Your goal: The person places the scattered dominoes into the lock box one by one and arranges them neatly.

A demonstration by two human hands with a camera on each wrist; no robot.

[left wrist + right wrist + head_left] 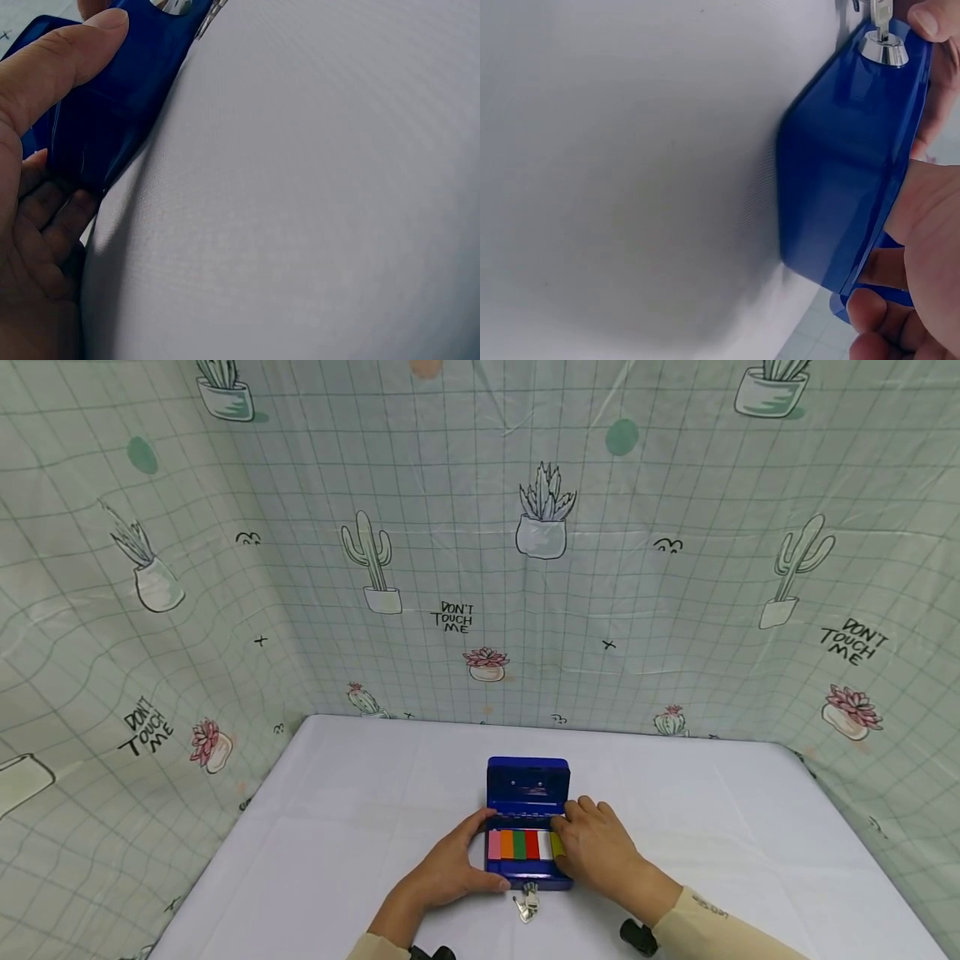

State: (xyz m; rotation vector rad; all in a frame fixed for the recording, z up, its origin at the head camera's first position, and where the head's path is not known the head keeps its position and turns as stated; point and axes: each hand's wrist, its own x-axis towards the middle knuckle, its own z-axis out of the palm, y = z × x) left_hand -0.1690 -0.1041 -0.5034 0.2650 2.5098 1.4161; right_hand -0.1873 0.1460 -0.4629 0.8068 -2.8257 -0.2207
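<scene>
A small blue metal cash box (492, 867) stands on the table with its lid (528, 777) raised at the back. Inside lies a row of coloured blocks: pink, orange, green, red, white and, at the right end, a yellow block (557, 844). My left hand (447, 866) grips the box's left side, thumb at the front corner and fingertips toward the hinge. Over the right rim reaches my right hand (602, 852), thumb and index finger at the yellow block's two ends, pinching it. Its other fingers (868, 309) curl outside the rim.
Keys (527, 904) hang from the round lock (883, 49) on the box's front. A white cloth covers the table (360, 802). Behind and at both sides hangs a grid-patterned curtain (480, 568) with cactus drawings.
</scene>
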